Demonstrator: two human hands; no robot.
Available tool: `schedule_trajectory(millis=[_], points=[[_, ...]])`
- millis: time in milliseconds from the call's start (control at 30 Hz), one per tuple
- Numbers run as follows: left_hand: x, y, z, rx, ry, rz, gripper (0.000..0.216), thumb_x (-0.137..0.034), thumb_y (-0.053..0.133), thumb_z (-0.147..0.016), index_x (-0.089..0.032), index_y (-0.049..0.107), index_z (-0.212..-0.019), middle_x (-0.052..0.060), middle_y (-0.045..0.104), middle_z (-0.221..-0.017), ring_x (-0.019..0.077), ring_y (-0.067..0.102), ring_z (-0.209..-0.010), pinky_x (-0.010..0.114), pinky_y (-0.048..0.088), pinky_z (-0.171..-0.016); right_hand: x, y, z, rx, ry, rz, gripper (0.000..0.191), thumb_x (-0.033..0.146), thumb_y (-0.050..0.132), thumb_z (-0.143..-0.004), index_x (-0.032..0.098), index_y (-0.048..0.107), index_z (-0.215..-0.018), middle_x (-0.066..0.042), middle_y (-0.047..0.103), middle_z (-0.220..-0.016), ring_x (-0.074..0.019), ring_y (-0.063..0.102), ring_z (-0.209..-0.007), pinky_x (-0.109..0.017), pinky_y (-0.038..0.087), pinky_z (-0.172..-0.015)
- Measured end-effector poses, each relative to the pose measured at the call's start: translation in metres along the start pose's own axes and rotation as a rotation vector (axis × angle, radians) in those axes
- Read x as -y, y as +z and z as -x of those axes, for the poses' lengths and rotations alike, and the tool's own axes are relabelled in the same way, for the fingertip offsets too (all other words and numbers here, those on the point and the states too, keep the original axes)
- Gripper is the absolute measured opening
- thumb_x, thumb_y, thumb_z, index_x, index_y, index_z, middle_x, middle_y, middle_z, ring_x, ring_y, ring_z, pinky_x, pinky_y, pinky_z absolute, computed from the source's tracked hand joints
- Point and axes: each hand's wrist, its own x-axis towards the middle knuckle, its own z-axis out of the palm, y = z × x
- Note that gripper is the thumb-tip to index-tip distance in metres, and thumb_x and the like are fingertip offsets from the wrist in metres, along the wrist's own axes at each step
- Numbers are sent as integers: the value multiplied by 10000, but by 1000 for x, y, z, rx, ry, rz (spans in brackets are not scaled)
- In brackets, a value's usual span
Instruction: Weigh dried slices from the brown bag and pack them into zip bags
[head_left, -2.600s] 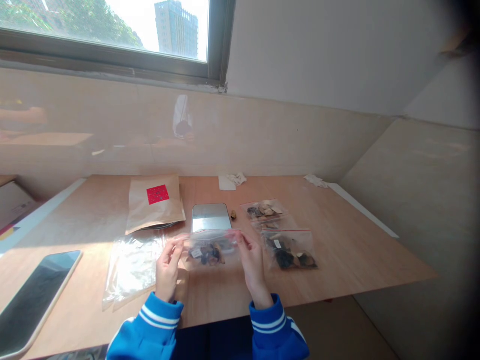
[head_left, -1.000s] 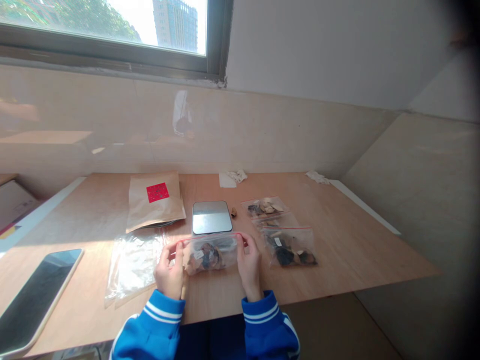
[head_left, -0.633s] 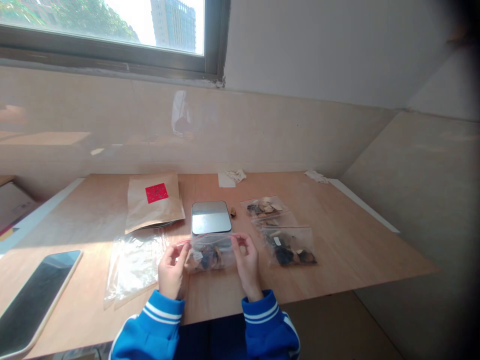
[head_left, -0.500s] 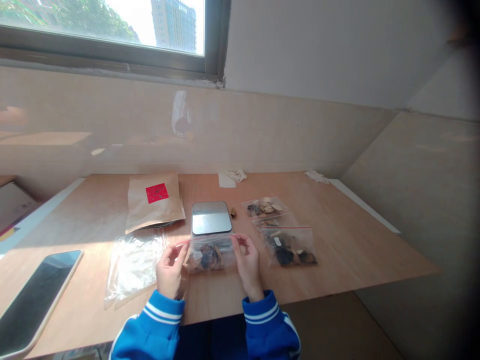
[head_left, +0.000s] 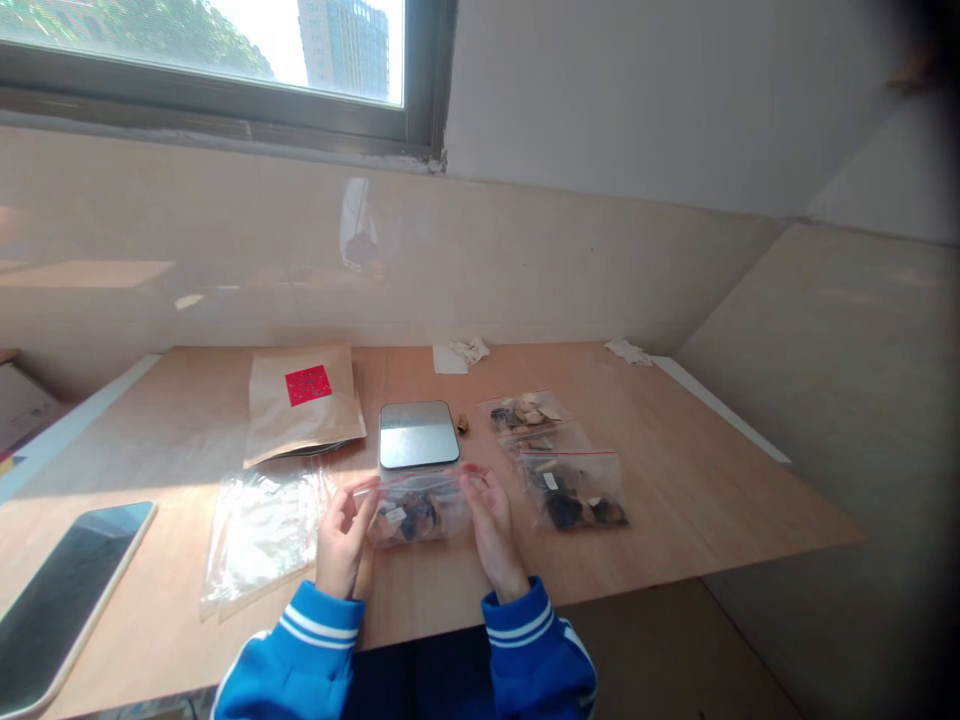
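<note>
On the worktop (head_left: 675,500), the left hand (head_left: 343,540) and right hand (head_left: 491,530) pinch the top edge of one zip bag (head_left: 418,515) of dark and tan pieces, too small to make out, beside two more bags, the nearer bag (head_left: 574,490) overlapping the farther bag (head_left: 525,413).

No legible text in view. The red square label (head_left: 307,385) on the kraft paper envelope (head_left: 304,410) shows no characters that can be read. The small white label (head_left: 394,514) inside the nearest clear zip bag (head_left: 420,510) and the white label (head_left: 551,481) in the zip bag (head_left: 574,490) to its right are too small to read.
</note>
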Motion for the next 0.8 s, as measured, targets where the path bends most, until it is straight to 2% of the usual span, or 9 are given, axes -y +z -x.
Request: schedule_trajectory(millis=[167,367,633,800], points=[[9,1,-2,64,-26,-13,358,-438,717,-693,-154,693,-910,66,726,-970,227,653,-983,301,517,-887,3,1,1,50,-2,137,303,428,662,-801,172,650,-964,-73,709,-1007,-204,643,-964,-335,474,-901],[14,-2,-4,-5,24,-2,324,-416,683,-750,-157,668,-943,68,703,-978,199,646,-964,319,498,-911,5,2,2,63,-27,171,289,421,660,-796,165,685,-928,-70,718,-951,-203,654,-923,-329,494,-861],[19,-3,-6,21,135,-40,261,-420,655,-781,-175,663,-870,47,673,-938,179,619,-956,290,480,-907,3,3,2,40,-75,165,226,397,616,-839,177,657,-872,-43,698,-869,-177,638,-866,-305,484,-832],[25,-4,-5,5,102,-25,281,-433,671,-762,-168,688,-851,56,689,-938,187,632,-929,288,506,-852,0,6,3,12,-87,155,240,407,603,-843,174,649,-880,-42,690,-847,-169,630,-818,-297,484,-795]])
